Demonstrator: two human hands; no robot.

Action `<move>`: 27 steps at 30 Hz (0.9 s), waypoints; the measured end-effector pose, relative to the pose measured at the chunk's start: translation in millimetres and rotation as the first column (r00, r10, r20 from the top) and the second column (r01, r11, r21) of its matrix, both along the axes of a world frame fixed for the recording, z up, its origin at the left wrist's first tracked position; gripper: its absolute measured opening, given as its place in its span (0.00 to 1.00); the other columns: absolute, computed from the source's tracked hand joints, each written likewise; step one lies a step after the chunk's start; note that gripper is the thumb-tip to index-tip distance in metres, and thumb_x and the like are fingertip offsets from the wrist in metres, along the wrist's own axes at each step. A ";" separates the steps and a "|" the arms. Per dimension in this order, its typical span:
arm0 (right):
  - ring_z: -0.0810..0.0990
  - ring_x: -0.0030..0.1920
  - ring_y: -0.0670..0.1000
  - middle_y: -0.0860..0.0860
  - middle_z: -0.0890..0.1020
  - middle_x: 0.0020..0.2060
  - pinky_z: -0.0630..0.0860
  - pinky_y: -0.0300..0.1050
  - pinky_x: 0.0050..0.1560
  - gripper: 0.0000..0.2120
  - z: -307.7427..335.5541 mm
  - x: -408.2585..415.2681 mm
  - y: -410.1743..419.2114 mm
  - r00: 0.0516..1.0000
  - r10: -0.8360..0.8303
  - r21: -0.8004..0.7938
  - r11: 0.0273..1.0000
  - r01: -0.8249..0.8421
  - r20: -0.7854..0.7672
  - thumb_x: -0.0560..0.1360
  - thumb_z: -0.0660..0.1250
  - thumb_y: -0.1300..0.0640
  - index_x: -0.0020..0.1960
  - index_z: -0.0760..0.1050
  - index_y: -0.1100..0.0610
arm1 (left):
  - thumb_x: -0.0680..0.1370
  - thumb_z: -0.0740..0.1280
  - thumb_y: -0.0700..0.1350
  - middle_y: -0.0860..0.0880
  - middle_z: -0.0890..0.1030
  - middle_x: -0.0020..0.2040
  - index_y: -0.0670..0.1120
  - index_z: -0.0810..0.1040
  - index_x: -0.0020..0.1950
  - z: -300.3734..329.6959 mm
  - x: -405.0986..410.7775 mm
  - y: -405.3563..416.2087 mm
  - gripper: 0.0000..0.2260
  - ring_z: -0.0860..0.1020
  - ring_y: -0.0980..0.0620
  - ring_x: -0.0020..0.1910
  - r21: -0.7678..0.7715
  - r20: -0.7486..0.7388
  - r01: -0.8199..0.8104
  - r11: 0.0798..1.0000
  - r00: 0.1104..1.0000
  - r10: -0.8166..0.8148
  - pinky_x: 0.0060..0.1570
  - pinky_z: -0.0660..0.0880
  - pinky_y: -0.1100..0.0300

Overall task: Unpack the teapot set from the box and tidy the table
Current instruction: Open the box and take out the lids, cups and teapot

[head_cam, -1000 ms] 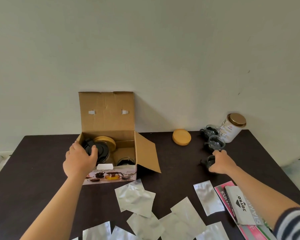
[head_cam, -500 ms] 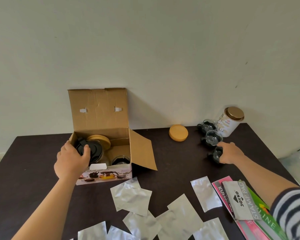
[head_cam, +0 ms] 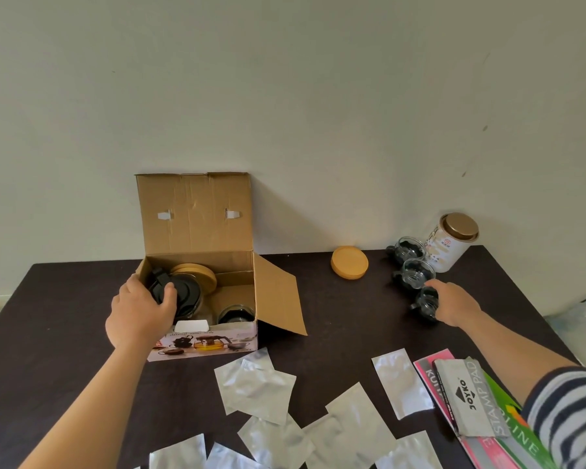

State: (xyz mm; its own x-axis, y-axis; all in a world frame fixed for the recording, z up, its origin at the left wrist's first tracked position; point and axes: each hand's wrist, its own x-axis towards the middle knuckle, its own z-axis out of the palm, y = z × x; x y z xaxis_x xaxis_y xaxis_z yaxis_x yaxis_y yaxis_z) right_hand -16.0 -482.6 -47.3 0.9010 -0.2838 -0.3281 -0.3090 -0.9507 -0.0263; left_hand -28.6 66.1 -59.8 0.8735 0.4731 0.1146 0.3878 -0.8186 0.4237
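Note:
An open cardboard box [head_cam: 197, 211] stands at the table's back left, its lid up. Inside are a glass teapot with a black lid [head_cam: 185, 294], wooden coasters [head_cam: 200, 277] behind it and a glass cup [head_cam: 234, 313]. My left hand [head_cam: 142, 309] reaches into the box and grips the teapot at its black handle and lid. At the back right, two glass cups [head_cam: 410, 248] [head_cam: 416, 272] stand in a row. My right hand [head_cam: 452, 306] holds a third glass cup [head_cam: 425, 299] on the table just in front of them.
A wooden lid [head_cam: 349, 265] lies between the box and the cups. A white tin with a gold lid [head_cam: 452, 242] stands at the back right corner. Several silver foil pouches [head_cam: 256, 387] cover the near table. Stamp pad packets [head_cam: 467, 401] lie at the near right.
My right hand has carried the third cup back toward the other two. My left hand has stayed on the teapot in the box. The camera has shifted slightly.

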 end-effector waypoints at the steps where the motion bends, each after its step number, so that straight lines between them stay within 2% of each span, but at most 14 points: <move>1: 0.77 0.52 0.56 0.55 0.74 0.54 0.73 0.44 0.41 0.36 0.9 -1.0 1.6 1.000 -0.009 -0.012 1.000 0.009 -0.005 0.69 0.70 0.66 0.73 0.62 0.51 | 0.76 0.61 0.59 0.40 0.76 0.57 0.41 0.67 0.64 0.6 -0.3 -0.6 0.25 0.75 0.39 0.53 -0.001 0.001 0.000 1.000 1.000 0.000 0.42 0.77 0.45; 4: 0.74 0.58 0.58 0.56 0.70 0.60 0.76 0.50 0.49 0.34 8.9 -1.6 18.7 0.997 -0.028 -0.149 0.989 0.016 -0.078 0.69 0.71 0.63 0.72 0.62 0.50 | 0.76 0.61 0.59 0.41 0.76 0.56 0.41 0.67 0.63 1.3 -0.4 -0.9 0.25 0.76 0.39 0.52 -0.006 0.001 0.002 1.000 1.000 -0.002 0.42 0.77 0.45; 6: 0.71 0.62 0.60 0.57 0.68 0.63 0.74 0.54 0.57 0.31 16.9 1.9 39.9 0.993 0.024 -0.264 0.963 -0.055 -0.116 0.70 0.70 0.59 0.70 0.64 0.52 | 0.76 0.61 0.59 0.41 0.76 0.57 0.41 0.67 0.63 1.1 -0.6 -0.8 0.25 0.76 0.39 0.53 -0.007 0.001 0.000 1.000 1.000 0.000 0.42 0.77 0.45; 8: 0.69 0.63 0.60 0.57 0.67 0.64 0.73 0.54 0.59 0.29 27.9 5.2 68.5 0.988 0.115 -0.270 0.953 -0.138 -0.100 0.70 0.70 0.58 0.69 0.65 0.53 | 0.76 0.60 0.59 0.41 0.76 0.57 0.41 0.67 0.64 1.6 -1.0 -1.3 0.26 0.75 0.39 0.53 -0.006 0.001 -0.001 1.000 1.000 0.001 0.42 0.77 0.45; 10: 0.70 0.63 0.59 0.56 0.67 0.64 0.74 0.53 0.57 0.29 39.0 8.4 102.9 0.978 0.191 -0.184 0.962 -0.203 -0.078 0.69 0.69 0.59 0.69 0.66 0.53 | 0.76 0.61 0.59 0.41 0.76 0.58 0.41 0.67 0.64 1.9 -1.1 -1.7 0.26 0.75 0.39 0.54 -0.008 0.000 -0.002 1.000 1.000 0.002 0.43 0.77 0.45; 14: 0.72 0.61 0.56 0.53 0.69 0.65 0.75 0.49 0.50 0.30 61.9 12.7 182.5 0.947 0.320 0.099 0.943 -0.317 -0.013 0.68 0.71 0.60 0.68 0.67 0.55 | 0.76 0.61 0.59 0.41 0.76 0.59 0.42 0.66 0.66 2.6 -2.0 -2.0 0.26 0.75 0.39 0.56 -0.018 0.005 0.000 1.000 1.000 0.000 0.44 0.77 0.45; 17: 0.71 0.65 0.53 0.52 0.70 0.67 0.73 0.48 0.59 0.32 81.1 13.5 239.9 0.913 0.394 0.312 0.859 -0.407 0.105 0.70 0.73 0.56 0.71 0.66 0.54 | 0.76 0.60 0.60 0.41 0.75 0.60 0.42 0.65 0.67 2.9 -2.1 -1.7 0.27 0.75 0.39 0.57 -0.026 -0.002 0.001 1.000 1.000 -0.001 0.45 0.77 0.45; 20: 0.71 0.67 0.53 0.51 0.71 0.68 0.71 0.48 0.63 0.28 91.7 16.9 292.2 0.874 0.440 0.450 0.751 -0.484 0.205 0.73 0.72 0.51 0.70 0.68 0.55 | 0.76 0.60 0.60 0.42 0.75 0.61 0.42 0.65 0.67 3.5 -2.4 -1.6 0.28 0.75 0.40 0.57 -0.033 0.000 0.006 0.999 1.000 -0.006 0.45 0.77 0.45; 24: 0.74 0.63 0.53 0.52 0.75 0.65 0.75 0.47 0.59 0.25 84.5 26.0 350.4 0.822 0.526 0.507 0.659 -0.556 0.218 0.74 0.70 0.50 0.68 0.69 0.55 | 0.76 0.59 0.60 0.43 0.75 0.61 0.43 0.65 0.67 4.6 -2.8 -2.4 0.27 0.74 0.41 0.58 -0.038 -0.010 0.002 0.999 1.000 -0.003 0.45 0.77 0.47; 27: 0.79 0.53 0.54 0.53 0.79 0.54 0.76 0.43 0.47 0.20 67.6 32.5 380.2 0.791 0.605 0.442 0.688 -0.576 0.089 0.73 0.70 0.51 0.62 0.73 0.58 | 0.76 0.59 0.60 0.43 0.75 0.61 0.43 0.65 0.67 6.3 -3.1 -2.7 0.27 0.75 0.42 0.58 -0.041 -0.008 0.000 0.999 1.000 0.000 0.45 0.76 0.48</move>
